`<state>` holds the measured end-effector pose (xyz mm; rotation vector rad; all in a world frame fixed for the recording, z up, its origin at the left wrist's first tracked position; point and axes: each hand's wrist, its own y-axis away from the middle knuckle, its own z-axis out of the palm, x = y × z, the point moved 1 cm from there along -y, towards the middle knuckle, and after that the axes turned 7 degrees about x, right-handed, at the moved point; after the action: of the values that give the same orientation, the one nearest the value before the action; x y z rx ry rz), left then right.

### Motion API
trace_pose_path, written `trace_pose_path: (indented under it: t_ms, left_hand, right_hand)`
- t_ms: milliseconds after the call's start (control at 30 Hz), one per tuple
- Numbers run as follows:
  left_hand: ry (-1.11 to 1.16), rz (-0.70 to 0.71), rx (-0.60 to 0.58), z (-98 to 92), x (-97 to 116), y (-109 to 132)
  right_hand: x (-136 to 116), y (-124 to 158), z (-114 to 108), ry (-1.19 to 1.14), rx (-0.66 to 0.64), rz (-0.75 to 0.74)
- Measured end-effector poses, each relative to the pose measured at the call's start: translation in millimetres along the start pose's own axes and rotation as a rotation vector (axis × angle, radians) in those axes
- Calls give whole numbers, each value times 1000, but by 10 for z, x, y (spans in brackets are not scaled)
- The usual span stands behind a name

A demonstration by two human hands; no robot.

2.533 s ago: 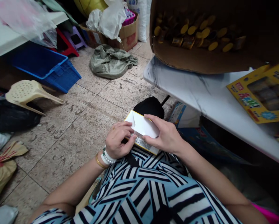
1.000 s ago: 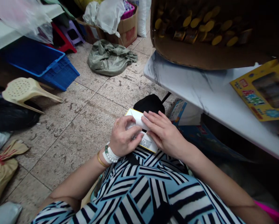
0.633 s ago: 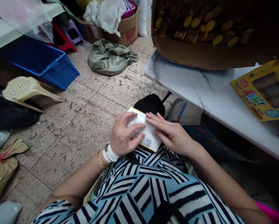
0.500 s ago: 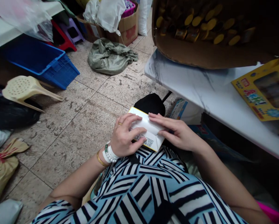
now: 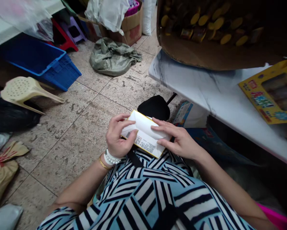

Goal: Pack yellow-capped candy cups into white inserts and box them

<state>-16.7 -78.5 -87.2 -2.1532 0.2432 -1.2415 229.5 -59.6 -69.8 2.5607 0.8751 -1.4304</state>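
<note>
A white folded cardboard carton [image 5: 145, 130] with thin yellow edges lies on my lap, its creased inner face up. Small dark print shows along its near side. My left hand [image 5: 118, 136] grips the left end, thumb on top and fingers bent over the far edge. At the right end my right hand [image 5: 183, 140] holds on, with its fingers across the top and its thumb on the near side. The carton's underside is hidden.
On the marbled table [image 5: 193, 88] to my right stand a large brown box [image 5: 196, 59] of yellow-capped items and a yellow printed box [image 5: 258, 95]. A cream stool [image 5: 20, 89], blue crate [image 5: 59, 72] and green sack [image 5: 109, 59] are on the floor.
My left hand has slid left to the carton's end, uncovering the creases and more of the print. The right hand has stayed at the right end, shifting only slightly.
</note>
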Motion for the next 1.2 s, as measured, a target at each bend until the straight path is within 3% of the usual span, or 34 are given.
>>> trace_pose_path:
  t_ms: [67, 200, 333, 433, 533, 667, 767, 933, 967, 1033, 1100, 1133, 1200]
  left_hand:
    - [-16, -204, 4, 30, -75, 33]
    - [169, -588, -240, 116, -189, 94]
    - [189, -657, -296, 98, -213, 95]
    - [190, -670, -306, 33, -215, 83]
    - [174, -651, -331, -64, -188, 129]
    - [222, -540, -288, -152, -180, 288]
    - [321, -393, -175, -131, -198, 265]
    - [633, -187, 134, -8, -35, -331]
    - [710, -146, 134, 38, 15, -493]
    - [814, -270, -38, 182, 72, -796]
    - [899, -280, -156, 363, 71, -1041]
    - [911, -223, -214, 465, 49, -1133]
    - [800, -201, -270, 674, -36, -1250]
  right_hand:
    - [40, 16, 17, -43, 38, 77]
    - [62, 8, 151, 54, 96, 201]
    - [80, 2, 178, 108, 76, 233]
    - [163, 102, 136, 57, 160, 391]
    - [237, 283, 149, -288, 262, 626]
    - [175, 404, 223, -1111, 218, 863]
    - [-53, 334, 154, -1219, 262, 689]
    - [-547, 82, -252, -639, 476, 140]
    - [-595, 2, -365, -480, 523, 5]
    - [-599, -185, -581, -137, 592, -287]
    - [-483, -372, -747, 155, 605, -517]
    - [-391, -448, -803, 247, 595, -567]
    - [-181, -533, -870, 324, 595, -518]
